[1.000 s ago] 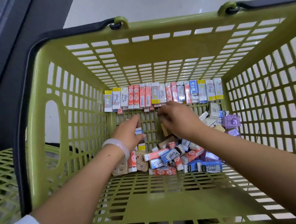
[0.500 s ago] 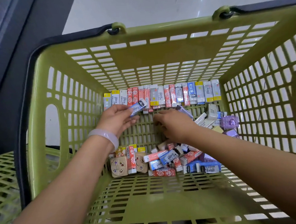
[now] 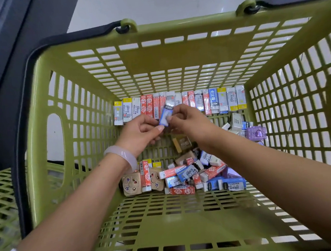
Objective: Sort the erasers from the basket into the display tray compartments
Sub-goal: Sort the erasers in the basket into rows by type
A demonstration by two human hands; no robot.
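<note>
while both hands pinch it, blue-and-white eraser (image 3: 166,116), blurred, above green basket (image 3: 171,26)

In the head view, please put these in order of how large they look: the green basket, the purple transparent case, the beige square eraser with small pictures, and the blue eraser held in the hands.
1. green basket
2. beige square eraser
3. purple transparent case
4. blue eraser, pinched by left hand and right hand

The last two look close; motion blur makes their order unsure.

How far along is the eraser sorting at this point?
Done: a neat row of erasers stands along the basket's far wall. In hand: the left hand and right hand together pinch one blue eraser above that row. Left: a loose pile of erasers lies nearer. No display tray is in view.
</note>
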